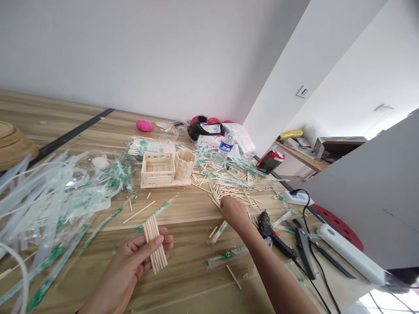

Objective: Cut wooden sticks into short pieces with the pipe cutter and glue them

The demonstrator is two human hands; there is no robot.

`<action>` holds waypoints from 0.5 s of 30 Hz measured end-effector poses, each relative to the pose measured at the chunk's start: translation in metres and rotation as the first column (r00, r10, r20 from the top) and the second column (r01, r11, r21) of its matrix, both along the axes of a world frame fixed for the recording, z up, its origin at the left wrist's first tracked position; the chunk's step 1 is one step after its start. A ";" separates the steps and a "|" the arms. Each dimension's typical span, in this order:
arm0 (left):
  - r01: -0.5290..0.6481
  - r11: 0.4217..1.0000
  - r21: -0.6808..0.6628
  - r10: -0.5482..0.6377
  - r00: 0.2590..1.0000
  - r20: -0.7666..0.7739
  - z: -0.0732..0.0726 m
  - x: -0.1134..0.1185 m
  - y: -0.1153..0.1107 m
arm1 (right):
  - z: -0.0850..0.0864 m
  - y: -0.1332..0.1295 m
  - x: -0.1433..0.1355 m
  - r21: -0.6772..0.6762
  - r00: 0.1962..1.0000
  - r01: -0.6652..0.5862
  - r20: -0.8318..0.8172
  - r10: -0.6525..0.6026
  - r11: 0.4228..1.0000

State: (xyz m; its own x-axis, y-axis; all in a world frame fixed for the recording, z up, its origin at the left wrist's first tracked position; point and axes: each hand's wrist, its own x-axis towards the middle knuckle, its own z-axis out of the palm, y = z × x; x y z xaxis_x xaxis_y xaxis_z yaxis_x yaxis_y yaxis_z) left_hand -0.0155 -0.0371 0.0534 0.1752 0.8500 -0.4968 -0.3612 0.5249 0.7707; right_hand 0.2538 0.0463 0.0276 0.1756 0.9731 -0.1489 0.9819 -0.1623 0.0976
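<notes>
My left hand [140, 253] grips a small flat panel of short wooden sticks [155, 246] set side by side, thumb across its front. My right hand [233, 210] reaches to the near edge of a loose pile of cut wooden sticks [229, 190]. Its fingers are closed and point down; one stick lies right by the fingertips, but what they pinch is hidden. Behind the hands stands a stick-built piece: a square open box [158, 169] beside a round cup [185, 165] on a shared base.
A glue gun [275, 235] and cutting pliers [304, 248] lie right of my right arm, near a power strip [297, 197] and cables. Clear and green wrappers [65, 205] heap at the left. A water bottle [225, 146] and pink yarn [144, 125] are at the back.
</notes>
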 end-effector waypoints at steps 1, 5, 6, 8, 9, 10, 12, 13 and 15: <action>-0.003 1.000 0.000 0.003 1.000 -0.001 0.000 0.000 0.000 | 0.001 0.003 0.006 0.009 1.000 0.007 0.012 -0.007 1.000; -0.005 1.000 -0.007 0.005 1.000 0.026 -0.002 -0.001 -0.002 | 0.003 0.025 0.011 0.055 1.000 -0.023 -0.002 0.023 0.998; -0.009 1.000 -0.007 0.010 0.999 0.037 -0.003 -0.001 -0.003 | 0.002 0.032 0.007 0.065 0.999 -0.046 -0.023 0.048 0.997; -0.020 1.000 -0.013 0.021 0.999 0.047 -0.005 -0.001 -0.002 | -0.001 0.048 -0.004 0.082 0.991 -0.099 -0.081 0.106 0.992; -0.022 1.000 -0.020 0.023 0.999 0.046 -0.006 -0.001 -0.002 | -0.003 0.055 -0.010 0.090 0.985 -0.120 -0.116 0.130 0.989; -0.021 0.999 -0.029 0.022 0.999 0.043 -0.007 -0.001 -0.001 | -0.005 0.062 -0.016 0.096 0.977 -0.132 -0.154 0.146 0.987; -0.026 0.998 -0.055 0.028 0.999 0.031 -0.008 -0.001 0.001 | -0.007 0.072 -0.023 0.106 0.959 -0.129 -0.238 0.151 0.986; -0.033 0.997 -0.066 0.035 0.999 0.028 -0.008 -0.001 0.001 | -0.008 0.075 -0.024 0.109 0.947 -0.119 -0.287 0.146 0.987; -0.052 0.996 -0.076 0.054 0.998 0.031 -0.008 -0.001 0.002 | -0.006 0.077 -0.022 0.112 0.909 -0.092 -0.396 0.129 0.989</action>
